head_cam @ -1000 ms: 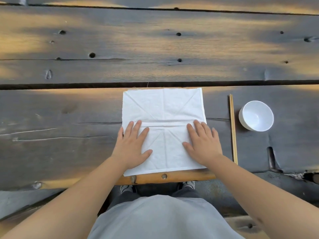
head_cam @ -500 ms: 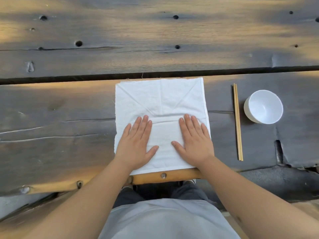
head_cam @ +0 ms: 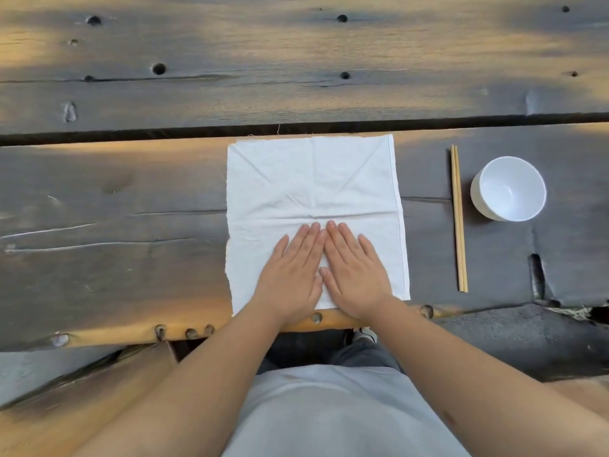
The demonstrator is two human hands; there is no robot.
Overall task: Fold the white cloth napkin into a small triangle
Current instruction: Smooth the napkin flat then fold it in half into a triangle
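From the head view, we see the white cloth napkin (head_cam: 313,199) spread as an open square on the near plank of the wooden table (head_cam: 115,225), its near edge at the table's front rim. Our left hand (head_cam: 293,272) and right hand (head_cam: 354,272) lie flat on its near half, side by side and touching, fingers straight and grasping nothing. Old creases cross the cloth. We judge this to be smoothing before the first fold. Next we would pinch one corner and carry it to the opposite corner. Chopsticks (head_cam: 458,219) and a white bowl (head_cam: 509,189) sit well apart, to the right.
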